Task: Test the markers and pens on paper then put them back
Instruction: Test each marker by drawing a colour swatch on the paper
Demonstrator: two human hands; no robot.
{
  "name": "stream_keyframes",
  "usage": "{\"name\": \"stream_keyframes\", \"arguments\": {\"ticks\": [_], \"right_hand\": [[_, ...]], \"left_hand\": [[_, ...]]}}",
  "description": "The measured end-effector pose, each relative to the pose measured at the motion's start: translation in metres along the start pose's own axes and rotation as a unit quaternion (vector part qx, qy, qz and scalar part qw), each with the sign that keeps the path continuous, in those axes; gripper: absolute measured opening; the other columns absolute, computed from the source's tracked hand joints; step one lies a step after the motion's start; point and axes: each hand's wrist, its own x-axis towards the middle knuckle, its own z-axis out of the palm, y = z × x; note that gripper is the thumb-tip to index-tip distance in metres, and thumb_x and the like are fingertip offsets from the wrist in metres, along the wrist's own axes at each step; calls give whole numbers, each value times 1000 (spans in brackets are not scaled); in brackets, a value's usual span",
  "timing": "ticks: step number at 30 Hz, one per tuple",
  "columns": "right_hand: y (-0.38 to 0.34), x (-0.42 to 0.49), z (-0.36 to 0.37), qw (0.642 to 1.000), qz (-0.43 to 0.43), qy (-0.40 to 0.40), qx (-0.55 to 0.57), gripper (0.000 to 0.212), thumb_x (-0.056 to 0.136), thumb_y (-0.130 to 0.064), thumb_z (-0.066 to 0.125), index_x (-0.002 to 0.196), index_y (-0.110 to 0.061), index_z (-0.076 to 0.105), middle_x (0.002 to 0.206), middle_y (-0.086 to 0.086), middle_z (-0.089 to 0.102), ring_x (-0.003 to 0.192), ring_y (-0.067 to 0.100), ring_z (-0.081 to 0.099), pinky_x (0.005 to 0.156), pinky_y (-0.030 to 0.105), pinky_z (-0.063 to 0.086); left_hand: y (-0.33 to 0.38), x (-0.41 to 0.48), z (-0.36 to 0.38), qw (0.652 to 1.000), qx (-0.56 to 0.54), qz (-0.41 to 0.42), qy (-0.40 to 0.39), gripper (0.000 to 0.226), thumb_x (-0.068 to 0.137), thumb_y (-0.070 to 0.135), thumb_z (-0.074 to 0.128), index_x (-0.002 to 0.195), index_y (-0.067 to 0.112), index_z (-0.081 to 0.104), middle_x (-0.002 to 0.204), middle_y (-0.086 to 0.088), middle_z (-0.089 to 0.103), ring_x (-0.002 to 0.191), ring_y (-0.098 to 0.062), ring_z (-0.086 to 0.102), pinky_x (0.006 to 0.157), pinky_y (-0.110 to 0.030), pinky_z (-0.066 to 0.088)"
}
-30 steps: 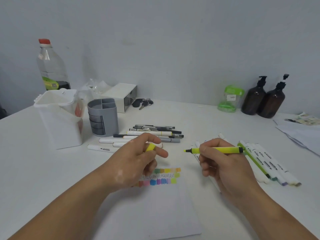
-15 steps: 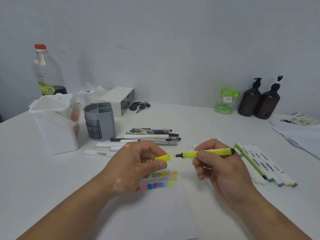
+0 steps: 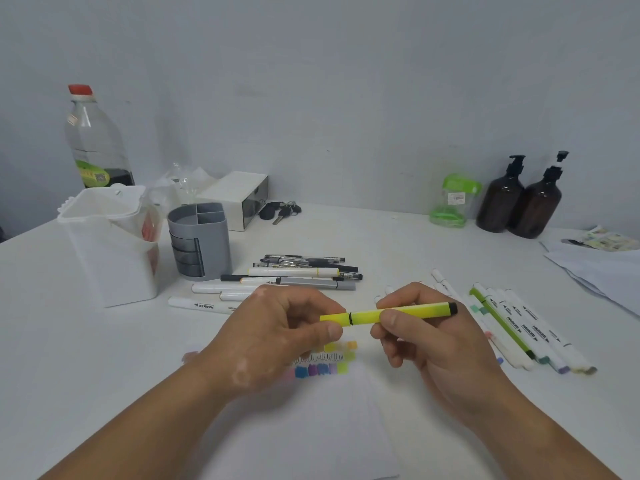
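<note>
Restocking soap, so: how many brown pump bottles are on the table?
2: left brown bottle and right brown bottle, side by side at the back right; none seems hidden.

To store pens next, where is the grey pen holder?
Head view, left of centre: the grey pen holder stands between the white container and the loose pens.

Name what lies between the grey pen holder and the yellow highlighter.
In the head view, a loose pile of pens and white markers lies on the table between the grey pen holder and the highlighter.
</note>
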Motion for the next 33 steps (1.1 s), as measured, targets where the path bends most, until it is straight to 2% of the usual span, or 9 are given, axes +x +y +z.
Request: {"name": "stream_keyframes", "arguments": {"ticks": [9,16,18,20,22,24,27,30,33], "right_hand": [[0,-1,2,999,15,2,45,24,67,-35,81,84,-19,78,78,17,74,57,19,61,51,26,49],[2,-1,5,996,35,3,85,8,77,-22,77,84,-18,79,78,16,73,62,19,64,54,26,52],[3,-1,5,996,38,1,86,10,76,-23,78,84,-19,79,78,16,73,63,19,65,56,27,53],[4,0,5,997,36,0,70,14,74,-26,80,86,-18,79,78,15,74,64,19,66,57,27,54],[2,0,5,999,29,3,36,26,69,-36,81,89,-18,80,78,14,74,64,19,66,58,26,54],[0,-1,4,1000,14,1,-7,29,70,-38,79,92,-19,81,77,10,73,63,18,64,58,26,53],[-3,-3,0,992,-4,-6,-123,13,76,-26,79,88,-26,83,70,1,71,60,12,61,56,24,52],[0,-5,3,944,-12,-1,-328,9,80,-26,84,82,-33,78,68,-11,72,58,0,59,58,15,47],[4,-6,12,914,-3,-8,-405,6,80,-33,80,78,-32,74,65,-22,68,57,0,58,55,14,44]], "left_hand": [[4,-3,0,998,-53,20,31,8,86,15,77,88,22,79,60,1,67,52,-10,57,55,-13,47],[6,-4,0,995,-89,26,25,10,85,10,77,88,19,80,64,-4,70,56,-14,62,58,-17,50],[6,-4,-2,996,-81,30,24,11,85,11,77,89,21,80,65,-3,70,56,-13,63,59,-21,52],[5,-3,-4,998,-49,27,24,10,86,18,77,90,27,79,67,-4,71,60,-13,65,62,-38,58],[4,-3,-6,999,-21,16,24,10,86,25,77,91,33,79,70,-3,72,63,-12,66,72,-50,58],[2,-1,-10,999,-20,9,33,12,87,24,76,92,35,79,71,0,71,65,-10,65,80,-48,57],[-1,1,-16,999,-7,-4,51,16,89,19,75,94,34,78,77,1,72,67,-9,63,80,-39,57],[-3,2,-11,999,19,-28,41,19,91,19,72,96,37,76,80,0,70,71,-10,63,76,-55,59],[-3,1,-4,999,6,-30,32,27,91,20,72,105,43,72,78,6,66,71,-9,66,69,-66,55]]}}
